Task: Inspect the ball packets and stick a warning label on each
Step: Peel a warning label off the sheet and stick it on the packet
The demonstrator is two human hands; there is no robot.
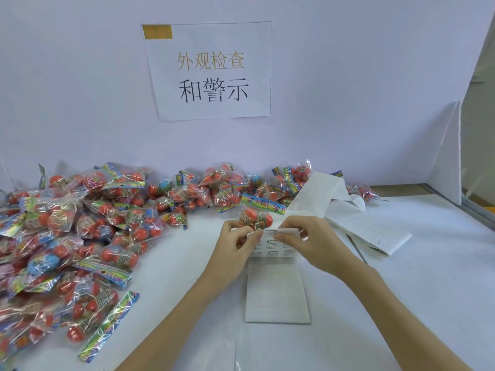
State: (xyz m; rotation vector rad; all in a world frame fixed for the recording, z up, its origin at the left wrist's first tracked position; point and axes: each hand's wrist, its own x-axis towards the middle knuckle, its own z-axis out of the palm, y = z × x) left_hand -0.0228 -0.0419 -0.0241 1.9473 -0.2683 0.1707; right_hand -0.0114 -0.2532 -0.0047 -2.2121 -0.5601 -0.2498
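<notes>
A strip of white backing paper with printed warning labels lies in the middle of the white table. My left hand holds its left edge and also grips a clear packet of red balls with a colourful header, which sticks up behind the fingers. My right hand pinches a label at the top of the strip. The lower part of the strip is bare backing paper.
A large heap of ball packets covers the left side and runs along the back wall. Used backing strips trail to the right. A paper sign hangs on the wall. A white partition stands at right.
</notes>
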